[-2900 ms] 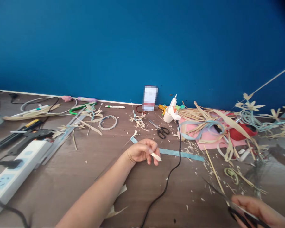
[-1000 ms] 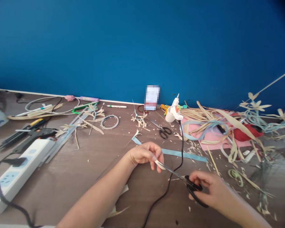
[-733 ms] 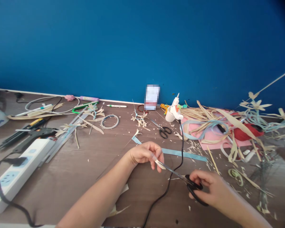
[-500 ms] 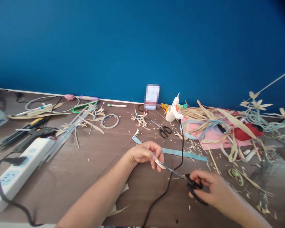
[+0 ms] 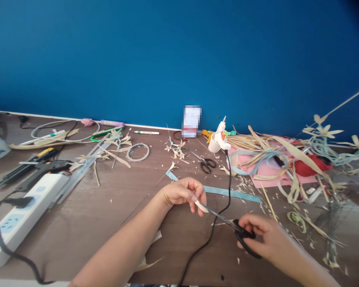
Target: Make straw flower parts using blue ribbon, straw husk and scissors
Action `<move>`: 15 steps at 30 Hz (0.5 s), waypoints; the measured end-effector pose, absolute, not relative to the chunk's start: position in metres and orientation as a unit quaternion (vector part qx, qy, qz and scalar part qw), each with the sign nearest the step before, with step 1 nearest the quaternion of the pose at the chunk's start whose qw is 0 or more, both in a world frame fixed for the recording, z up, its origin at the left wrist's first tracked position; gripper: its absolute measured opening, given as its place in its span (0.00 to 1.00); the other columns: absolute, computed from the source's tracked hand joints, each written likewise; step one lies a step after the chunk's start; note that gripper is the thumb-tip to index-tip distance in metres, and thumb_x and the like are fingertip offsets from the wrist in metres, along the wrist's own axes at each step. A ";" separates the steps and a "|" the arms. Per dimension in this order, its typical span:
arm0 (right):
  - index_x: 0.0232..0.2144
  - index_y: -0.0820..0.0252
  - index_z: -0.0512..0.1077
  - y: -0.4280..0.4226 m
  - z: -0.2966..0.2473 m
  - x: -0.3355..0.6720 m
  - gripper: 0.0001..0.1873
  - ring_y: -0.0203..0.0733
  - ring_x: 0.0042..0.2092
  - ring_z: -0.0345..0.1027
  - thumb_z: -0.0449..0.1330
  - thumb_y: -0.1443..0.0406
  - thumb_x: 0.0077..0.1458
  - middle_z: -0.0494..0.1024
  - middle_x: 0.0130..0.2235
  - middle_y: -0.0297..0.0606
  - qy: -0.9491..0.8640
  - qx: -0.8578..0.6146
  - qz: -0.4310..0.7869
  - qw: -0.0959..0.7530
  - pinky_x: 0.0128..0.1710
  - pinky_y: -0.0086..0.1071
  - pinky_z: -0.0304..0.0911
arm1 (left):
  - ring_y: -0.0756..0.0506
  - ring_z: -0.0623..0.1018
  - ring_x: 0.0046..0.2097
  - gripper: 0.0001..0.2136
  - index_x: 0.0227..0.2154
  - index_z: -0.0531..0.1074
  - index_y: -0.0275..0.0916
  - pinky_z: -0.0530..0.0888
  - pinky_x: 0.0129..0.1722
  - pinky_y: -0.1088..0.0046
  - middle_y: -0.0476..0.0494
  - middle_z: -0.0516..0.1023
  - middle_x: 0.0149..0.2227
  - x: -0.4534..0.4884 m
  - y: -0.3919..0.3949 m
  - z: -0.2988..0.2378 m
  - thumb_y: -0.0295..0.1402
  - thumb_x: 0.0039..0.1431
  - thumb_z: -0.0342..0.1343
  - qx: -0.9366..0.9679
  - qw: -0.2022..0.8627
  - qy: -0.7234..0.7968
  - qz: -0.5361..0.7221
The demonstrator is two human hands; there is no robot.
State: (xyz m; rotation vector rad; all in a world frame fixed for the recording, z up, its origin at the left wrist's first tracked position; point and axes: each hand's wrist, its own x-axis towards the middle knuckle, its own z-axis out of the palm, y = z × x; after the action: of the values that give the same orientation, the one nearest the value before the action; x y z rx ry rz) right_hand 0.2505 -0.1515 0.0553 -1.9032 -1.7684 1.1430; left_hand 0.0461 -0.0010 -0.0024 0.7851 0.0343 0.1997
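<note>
My left hand (image 5: 182, 193) is closed in a pinch on a small pale straw strip (image 5: 202, 206) that pokes out to the right of my fingers. My right hand (image 5: 261, 235) grips the black handles of a pair of scissors (image 5: 227, 221). The scissor blades point up and left, and their tips meet the strip just beside my left fingertips. Both hands hover over the brown table (image 5: 107, 215), near the black cord (image 5: 209, 235) of a white glue gun (image 5: 218, 137).
A blue strip (image 5: 230, 194) lies just behind my hands. A second pair of scissors (image 5: 204, 162) lies farther back. Straw strips and a pink sheet (image 5: 266, 169) are heaped at right. A white power strip (image 5: 20, 217), tools and cables sit at left. A blue wall stands behind.
About three seconds ago my right hand was at the lower right corner with the scissors. It has come up to the strip, and over the last second both hands have hardly moved.
</note>
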 end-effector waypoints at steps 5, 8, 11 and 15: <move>0.22 0.60 0.66 -0.152 0.052 0.252 0.04 0.32 0.25 0.58 0.58 0.66 0.42 0.65 0.20 0.28 -0.591 -0.659 0.435 0.167 0.25 0.24 0.56 | 0.43 0.78 0.27 0.08 0.17 0.64 0.31 0.73 0.17 0.79 0.38 0.76 0.26 0.046 -0.001 -0.003 0.27 0.37 0.60 0.382 0.919 0.011 0.097; 0.23 0.60 0.66 -0.152 0.055 0.253 0.05 0.32 0.26 0.59 0.59 0.65 0.41 0.65 0.22 0.29 -0.571 -0.662 0.451 0.181 0.27 0.24 0.58 | 0.43 0.78 0.27 0.09 0.17 0.64 0.31 0.73 0.17 0.78 0.38 0.76 0.26 0.047 0.000 -0.003 0.27 0.37 0.60 0.382 0.919 0.012 0.093; 0.23 0.60 0.66 -0.152 0.058 0.255 0.06 0.33 0.27 0.59 0.60 0.66 0.39 0.65 0.22 0.28 -0.573 -0.659 0.451 0.185 0.28 0.24 0.59 | 0.43 0.77 0.27 0.09 0.17 0.64 0.31 0.73 0.17 0.78 0.39 0.76 0.26 0.046 0.000 -0.002 0.27 0.36 0.61 0.383 0.919 0.021 0.091; 0.22 0.59 0.65 -0.153 0.060 0.256 0.05 0.32 0.26 0.59 0.59 0.67 0.39 0.64 0.22 0.28 -0.588 -0.651 0.453 0.155 0.28 0.24 0.58 | 0.44 0.77 0.26 0.09 0.17 0.64 0.31 0.73 0.17 0.79 0.40 0.75 0.25 0.046 -0.001 0.000 0.27 0.37 0.61 0.392 0.915 0.027 0.091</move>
State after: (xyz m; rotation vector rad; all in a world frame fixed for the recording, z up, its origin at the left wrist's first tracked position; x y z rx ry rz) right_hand 0.2560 -0.1529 0.0601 -1.8659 -1.6856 1.2986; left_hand 0.0458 -0.0009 -0.0003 0.8063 0.0549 0.1877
